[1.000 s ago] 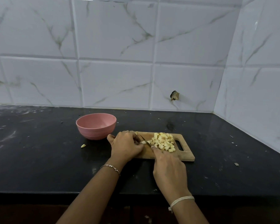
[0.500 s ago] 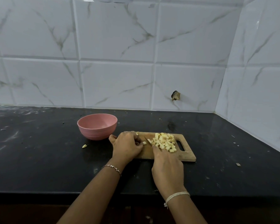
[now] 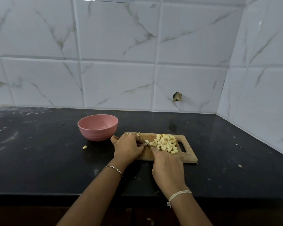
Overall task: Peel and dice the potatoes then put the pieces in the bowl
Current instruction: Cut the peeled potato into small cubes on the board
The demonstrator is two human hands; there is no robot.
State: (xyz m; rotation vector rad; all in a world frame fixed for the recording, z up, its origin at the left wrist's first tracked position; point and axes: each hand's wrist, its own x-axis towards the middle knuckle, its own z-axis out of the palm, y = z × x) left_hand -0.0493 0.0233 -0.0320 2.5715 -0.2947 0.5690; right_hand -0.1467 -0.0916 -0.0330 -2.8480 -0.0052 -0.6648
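Right hand [image 3: 167, 167] gripping knife [image 3: 145, 142]; left hand [image 3: 129, 147] curled beside blade, contents hidden. Risk: nicked fingertips, blade so close; diced potato [image 3: 166, 143] crowding board [image 3: 188, 158], liable to spill.

Wall, upper frame: glossy white rectangular ceramic tiles [image 3: 121, 38], grey-brown marble veining, grey grout lines. Right of centre: dark chipped hole in a tile [image 3: 177, 96], tan inside.
Lower frame: polished black stone countertop [image 3: 39, 152], white smears at left, pale specks throughout.
Centre left: matte pink round plastic bowl [image 3: 96, 134], uniform colour.
Centre: light-brown rectangular wooden cutting board [image 3: 186, 156]; pale yellow diced potato cubes [image 3: 166, 143]; grey steel knife blade [image 3: 145, 142].
Lower centre: silver chain bracelet [image 3: 113, 168]. Lower right: off-white cord wristband [image 3: 180, 194].
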